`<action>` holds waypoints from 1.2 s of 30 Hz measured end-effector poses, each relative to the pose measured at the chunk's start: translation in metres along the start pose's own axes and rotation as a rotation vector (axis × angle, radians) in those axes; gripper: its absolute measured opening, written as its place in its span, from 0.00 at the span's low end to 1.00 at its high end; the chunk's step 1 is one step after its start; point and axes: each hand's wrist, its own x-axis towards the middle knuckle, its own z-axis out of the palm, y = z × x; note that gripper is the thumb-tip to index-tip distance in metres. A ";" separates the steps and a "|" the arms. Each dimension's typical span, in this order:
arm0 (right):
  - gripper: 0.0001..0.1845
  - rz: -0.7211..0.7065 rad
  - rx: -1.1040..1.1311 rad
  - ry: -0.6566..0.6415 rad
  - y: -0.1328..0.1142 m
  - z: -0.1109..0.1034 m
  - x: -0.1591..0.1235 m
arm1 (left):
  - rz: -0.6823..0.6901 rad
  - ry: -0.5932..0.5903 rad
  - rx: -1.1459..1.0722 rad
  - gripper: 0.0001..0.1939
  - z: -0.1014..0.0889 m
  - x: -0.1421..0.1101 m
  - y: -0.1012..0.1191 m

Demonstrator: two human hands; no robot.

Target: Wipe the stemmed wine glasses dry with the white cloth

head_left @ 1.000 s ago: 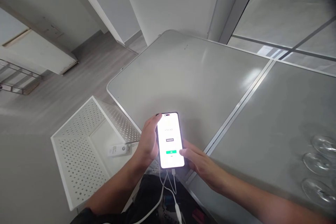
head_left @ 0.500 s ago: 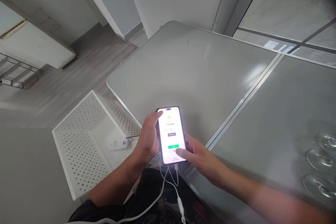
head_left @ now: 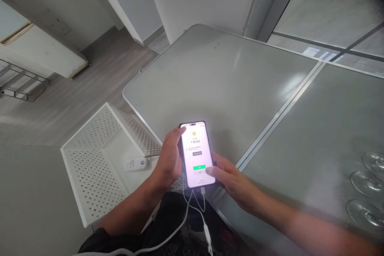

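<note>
A lit smartphone [head_left: 196, 156] stands tilted between my two hands, over the near edge of the grey table [head_left: 216, 84]. Its pale screen shows "18.84" and a green button. My left hand [head_left: 171, 156] is closed round the phone's left side, thumb at the top left corner. On the lower right side, my right hand [head_left: 226, 174] grips the phone, its thumb over the screen just beside the green button. The fingers behind the phone are hidden. A white cable [head_left: 203, 198] is plugged into the phone's bottom edge and runs down over my dark clothes.
Left of the table is a white perforated basket [head_left: 103, 168] with a white device [head_left: 136, 164] in it. Several clear glass items [head_left: 366, 184] rest at the table's right. A metal strip [head_left: 279, 118] crosses the tabletop. A wire rack [head_left: 22, 82] stands far left.
The phone sits slightly higher in view, and its screen has become readable instead of washed out. My right thumb moved in below the green button, then back toward the screen's right edge.
</note>
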 end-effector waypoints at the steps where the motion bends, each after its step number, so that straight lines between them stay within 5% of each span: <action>1: 0.19 0.002 0.012 0.009 0.001 -0.001 0.000 | 0.014 -0.002 -0.001 0.10 0.000 0.000 0.000; 14: 0.21 0.002 0.098 0.026 0.004 -0.003 0.001 | 0.072 -0.081 0.004 0.06 0.001 -0.004 0.001; 20: 0.20 -0.014 -0.070 0.092 0.003 -0.006 -0.002 | -0.015 0.030 0.034 0.11 -0.003 -0.005 -0.002; 36: 0.28 0.080 -0.053 0.150 0.009 -0.009 -0.005 | -0.075 0.046 -0.002 0.15 -0.002 -0.005 -0.001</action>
